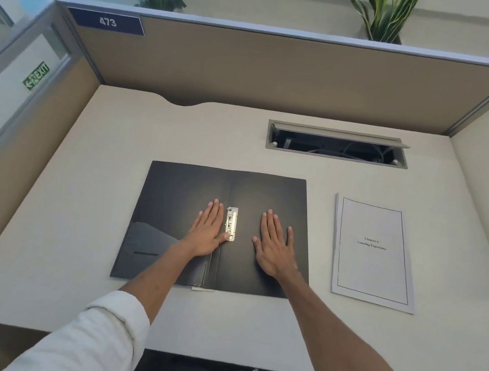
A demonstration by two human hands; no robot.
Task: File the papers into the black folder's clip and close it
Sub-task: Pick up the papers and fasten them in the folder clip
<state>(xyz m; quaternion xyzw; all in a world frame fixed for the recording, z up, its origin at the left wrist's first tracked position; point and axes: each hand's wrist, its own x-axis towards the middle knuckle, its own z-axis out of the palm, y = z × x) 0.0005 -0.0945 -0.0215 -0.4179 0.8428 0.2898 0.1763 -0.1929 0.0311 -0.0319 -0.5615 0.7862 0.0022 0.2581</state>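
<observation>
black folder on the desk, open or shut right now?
Open. The black folder lies spread flat, both inner covers up, silver metal clip exposed at the spine, left hand and right hand flat on either side.

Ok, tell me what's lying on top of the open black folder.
Both hands, left hand and right hand, lie flat beside the metal clip. No papers yet. Beneath the palms is hidden.

Head view, steeply down over desk (88, 201)

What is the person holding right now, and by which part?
Nothing is held. The left hand and right hand lie flat and open on the open black folder, either side of its metal clip. The papers lie untouched beside it.
</observation>
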